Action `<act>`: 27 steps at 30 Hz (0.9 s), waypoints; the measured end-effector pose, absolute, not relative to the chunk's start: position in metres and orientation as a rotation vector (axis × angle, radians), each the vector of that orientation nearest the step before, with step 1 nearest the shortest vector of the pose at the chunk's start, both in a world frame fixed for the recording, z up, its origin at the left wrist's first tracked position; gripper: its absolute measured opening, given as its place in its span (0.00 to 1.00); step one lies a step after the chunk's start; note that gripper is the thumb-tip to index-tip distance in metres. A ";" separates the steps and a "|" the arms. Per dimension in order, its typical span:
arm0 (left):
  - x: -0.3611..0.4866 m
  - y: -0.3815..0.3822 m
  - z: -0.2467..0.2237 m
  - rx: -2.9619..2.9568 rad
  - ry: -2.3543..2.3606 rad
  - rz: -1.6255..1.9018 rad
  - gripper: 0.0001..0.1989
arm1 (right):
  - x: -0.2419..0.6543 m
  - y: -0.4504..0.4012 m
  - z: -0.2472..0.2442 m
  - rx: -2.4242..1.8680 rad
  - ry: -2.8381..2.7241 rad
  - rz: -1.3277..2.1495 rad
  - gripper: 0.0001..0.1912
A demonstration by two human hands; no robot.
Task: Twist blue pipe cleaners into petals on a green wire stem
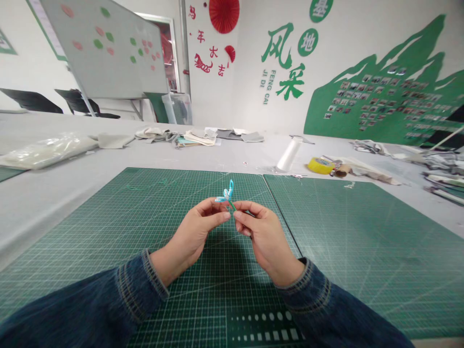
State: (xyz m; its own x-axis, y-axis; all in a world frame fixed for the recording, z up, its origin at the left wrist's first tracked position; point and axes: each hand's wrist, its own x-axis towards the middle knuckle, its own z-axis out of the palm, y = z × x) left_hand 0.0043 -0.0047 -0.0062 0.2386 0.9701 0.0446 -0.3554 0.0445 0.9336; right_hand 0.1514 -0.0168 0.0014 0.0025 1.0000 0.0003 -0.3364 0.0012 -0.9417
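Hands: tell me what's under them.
Under the left hand, the right hand and the teal twist they pinch lies a green cutting mat. The mat directly beneath the hands is covered from view.

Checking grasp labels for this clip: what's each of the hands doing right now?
Left hand: closed, pinching a small turquoise twisted craft piece.
Right hand: closed, pinching the same piece at its lower end.

Green mountain mural [348, 125] on white wall [213, 106] — 2 black chairs [77, 100].
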 end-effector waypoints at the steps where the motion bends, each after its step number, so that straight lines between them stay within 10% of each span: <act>1: 0.004 -0.004 -0.007 1.048 0.761 1.186 0.07 | 0.151 -0.017 0.002 -0.939 -0.938 1.381 0.09; 27: 0.001 0.000 -0.005 1.011 0.649 1.059 0.12 | 0.155 -0.017 0.005 -0.849 -0.934 1.568 0.07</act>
